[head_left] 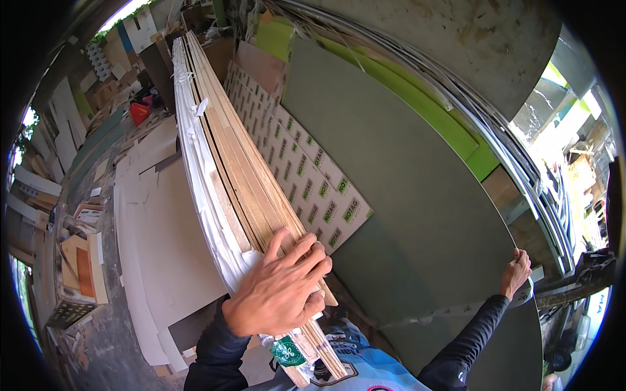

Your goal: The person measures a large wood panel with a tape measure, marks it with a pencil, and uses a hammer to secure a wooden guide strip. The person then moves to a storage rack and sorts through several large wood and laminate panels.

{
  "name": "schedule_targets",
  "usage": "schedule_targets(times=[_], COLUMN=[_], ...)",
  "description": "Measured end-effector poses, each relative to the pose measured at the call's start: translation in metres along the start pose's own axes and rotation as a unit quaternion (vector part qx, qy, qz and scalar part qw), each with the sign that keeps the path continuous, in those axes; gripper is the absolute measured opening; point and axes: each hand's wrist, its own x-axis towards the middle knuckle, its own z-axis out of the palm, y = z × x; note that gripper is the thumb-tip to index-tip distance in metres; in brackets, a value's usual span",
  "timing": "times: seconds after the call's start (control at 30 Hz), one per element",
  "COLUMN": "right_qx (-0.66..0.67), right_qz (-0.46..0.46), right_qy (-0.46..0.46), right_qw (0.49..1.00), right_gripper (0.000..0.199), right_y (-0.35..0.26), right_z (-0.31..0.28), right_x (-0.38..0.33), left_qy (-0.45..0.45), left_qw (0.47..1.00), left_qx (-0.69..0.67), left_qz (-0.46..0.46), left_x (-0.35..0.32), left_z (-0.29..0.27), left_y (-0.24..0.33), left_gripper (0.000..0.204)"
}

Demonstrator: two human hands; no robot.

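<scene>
A long bundle of thin wooden strips (244,159), partly wrapped in white plastic film (193,156), runs from near my body toward the far upper left. Over its near end lies my left hand (282,287), the fingers curled across the strips and gripping their right edge. A green round label (287,350) shows on the wrapping below that hand. At the right, my right hand (516,272) is closed around the outer edge of a large dark grey-green panel (404,169), which stands tilted beside the bundle.
Between bundle and panel leans a board with repeated print (326,189). Bright green sheets (424,111) and long thin strips (515,153) stand behind the panel. To the left are a pale sheet (166,228), a box of offcuts (81,267) and a red object (139,113).
</scene>
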Motion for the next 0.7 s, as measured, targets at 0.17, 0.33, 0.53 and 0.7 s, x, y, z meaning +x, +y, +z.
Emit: schedule_targets(times=[0.17, 0.33, 0.53, 0.7], right_qx=[0.006, -0.045, -0.169, -0.15], right_qz=[0.042, 0.071, 0.172, 0.125], right_qy=[-0.04, -0.052, 0.014, 0.151], right_qw=[0.998, 0.995, 0.97, 0.969], right_gripper=[0.03, 0.037, 0.049, 0.046], right_y=[0.052, 0.112, 0.111, 0.092], right_z=[-0.009, -0.029, -0.042, -0.036], right_x=[-0.005, -0.015, -0.03, -0.031], left_qy=[0.008, 0.017, 0.013, 0.029], left_qw=[1.0, 1.0, 1.0, 1.0], left_qx=[-0.007, -0.007, 0.004, 0.0], left_qz=[0.001, 0.004, 0.001, 0.011], left_x=[0.001, -0.001, -0.002, 0.001], left_z=[0.002, 0.003, 0.002, 0.005], left_y=[0.001, 0.001, 0.0, 0.001], left_gripper=[0.049, 0.048, 0.047, 0.046])
